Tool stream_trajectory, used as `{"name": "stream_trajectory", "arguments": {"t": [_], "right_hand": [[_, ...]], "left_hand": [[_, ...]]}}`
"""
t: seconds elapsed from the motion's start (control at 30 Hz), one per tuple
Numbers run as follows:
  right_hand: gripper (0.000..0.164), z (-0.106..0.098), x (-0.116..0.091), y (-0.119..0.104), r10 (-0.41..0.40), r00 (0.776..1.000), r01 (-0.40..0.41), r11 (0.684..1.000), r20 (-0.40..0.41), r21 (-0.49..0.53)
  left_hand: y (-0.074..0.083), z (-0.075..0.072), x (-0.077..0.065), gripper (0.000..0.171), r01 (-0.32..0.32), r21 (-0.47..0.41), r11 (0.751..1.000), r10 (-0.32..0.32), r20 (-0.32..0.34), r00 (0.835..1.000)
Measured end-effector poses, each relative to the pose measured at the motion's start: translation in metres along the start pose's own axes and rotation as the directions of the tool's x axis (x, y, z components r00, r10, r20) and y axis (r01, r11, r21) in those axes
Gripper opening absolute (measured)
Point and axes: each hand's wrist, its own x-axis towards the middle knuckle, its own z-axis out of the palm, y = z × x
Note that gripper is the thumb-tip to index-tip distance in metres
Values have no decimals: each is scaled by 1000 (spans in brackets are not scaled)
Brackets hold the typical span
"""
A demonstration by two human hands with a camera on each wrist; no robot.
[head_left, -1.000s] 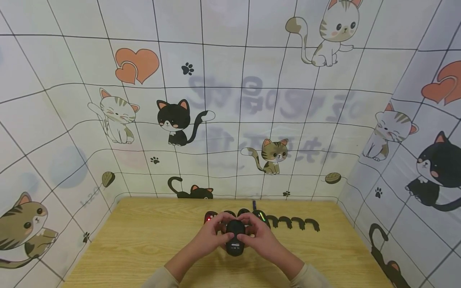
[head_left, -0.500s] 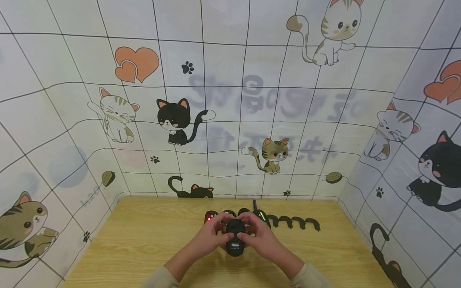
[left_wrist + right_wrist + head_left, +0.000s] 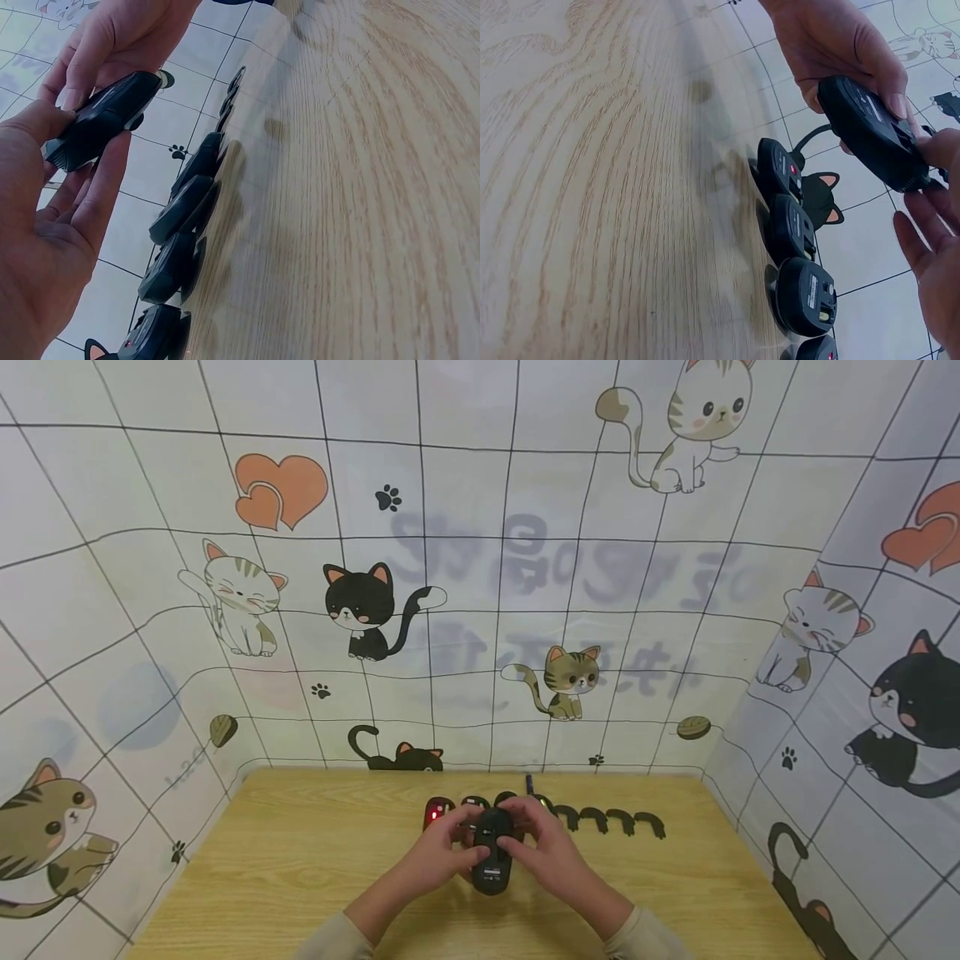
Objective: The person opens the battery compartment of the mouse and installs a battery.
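A black computer mouse [image 3: 491, 862] is held above the table with its labelled underside turned up. My left hand [image 3: 442, 852] grips its left side, thumb on the underside and fingers beneath. My right hand [image 3: 549, 852] holds the far right side, its thumb on the underside near a recess in the middle. In the right wrist view, the mouse [image 3: 866, 131] shows that recess beside the right thumb, with the right fingers below its end. Beyond the hands, several more mice lie underside up in a row, among them one with a red light [image 3: 437, 811].
Several dark curved pieces [image 3: 620, 821] lie in a row to the right of the mice. A small blue stick-like thing [image 3: 529, 785] is at the back. The wooden table [image 3: 315, 852] meets cat-printed cloth walls [image 3: 480, 568] at its back and sides.
My right thumb and fingers have shifted on the mouse, uncovering more of its underside. The mouse's far end has moved slightly away from me; the left hand keeps its grip.
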Motion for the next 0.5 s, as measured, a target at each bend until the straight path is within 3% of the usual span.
{"name": "stream_trajectory", "arguments": {"t": [0.17,0.5], "right_hand": [[42,-1,1,-5,22,997,-22,1000,-69,3],[39,-6,4,-5,-13,985,22,998,-174,53]], "left_hand": [[1,0,0,45,2,-7,1000,-2,11,1000],[1,1,-2,42,3,-13,1000,-3,18,1000]]}}
